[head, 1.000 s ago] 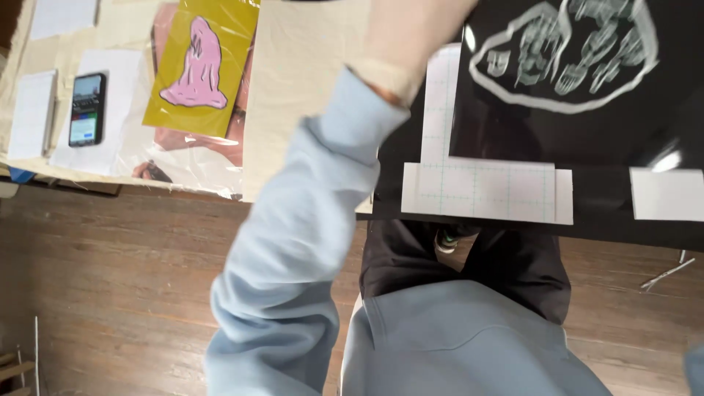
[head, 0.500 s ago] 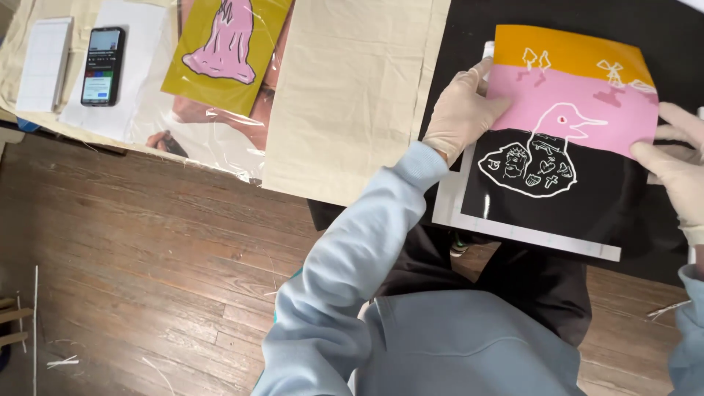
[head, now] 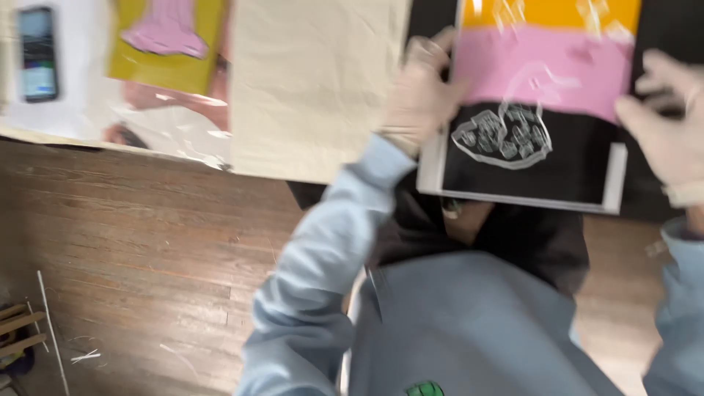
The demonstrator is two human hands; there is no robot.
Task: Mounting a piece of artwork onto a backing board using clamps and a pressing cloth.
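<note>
My left grip (head: 422, 92) is clamped on the left edge of the printed sheet (head: 532, 110), and my right grip (head: 671, 139) pinches its right edge, both in pale gloves. The orange, pink and black sheet is already picked up and hangs over the tabletop's near edge by the beige cloth (head: 315, 81). By my reckoning it is not yet laid down anywhere.

Between the gloved left hand (head: 422, 95) and gloved right hand (head: 671, 132), the orange, pink and black printed sheet (head: 539, 110) fills the gap. Left of the left hand lies bare beige cloth (head: 315, 81), unobstructed; further left, a yellow print (head: 169, 44) and black phone (head: 37, 53).
</note>
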